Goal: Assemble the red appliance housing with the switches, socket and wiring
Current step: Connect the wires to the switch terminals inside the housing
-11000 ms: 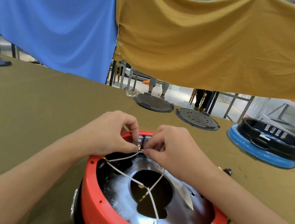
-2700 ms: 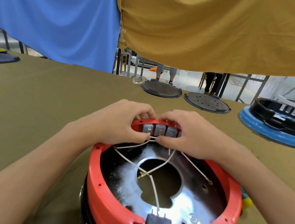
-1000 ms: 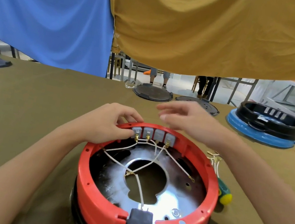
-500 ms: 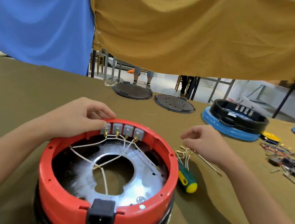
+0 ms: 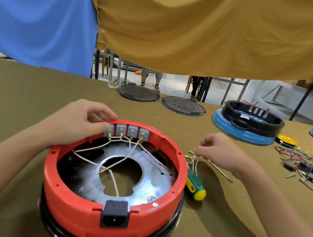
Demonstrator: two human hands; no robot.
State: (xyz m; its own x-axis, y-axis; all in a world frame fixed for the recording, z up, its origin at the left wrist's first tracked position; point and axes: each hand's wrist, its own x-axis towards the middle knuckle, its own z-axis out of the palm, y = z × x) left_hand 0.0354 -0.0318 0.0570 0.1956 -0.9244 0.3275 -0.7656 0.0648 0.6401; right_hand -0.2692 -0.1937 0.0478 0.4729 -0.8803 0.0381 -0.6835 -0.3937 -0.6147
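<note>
Fingers of left hand [image 5: 76,123] curl over the far rim of the red housing [image 5: 73,204] at abt 11 o'clock, thumb tip pressing the leftmost of 4 grey switches [image 5: 126,131] set in a row along that rim. Right hand [image 5: 223,151] sits off the housing at 2 o'clock, thumb & forefinger pinched together on a small bunch of loose white wires [image 5: 196,161] w/ brass terminals, other fingers curled.

Housing sits open-side up on a black base, centre of the olive table [image 5: 19,98]. Black socket [image 5: 115,214] is fitted in its near rim at 6 o'clock. White wiring [image 5: 115,182] runs from the switches across the shiny metal plate [image 5: 145,187] to the socket.

Green & yellow screwdriver [image 5: 195,185] lies just beside the housing at 3 o'clock, under the loose wires.
</note>
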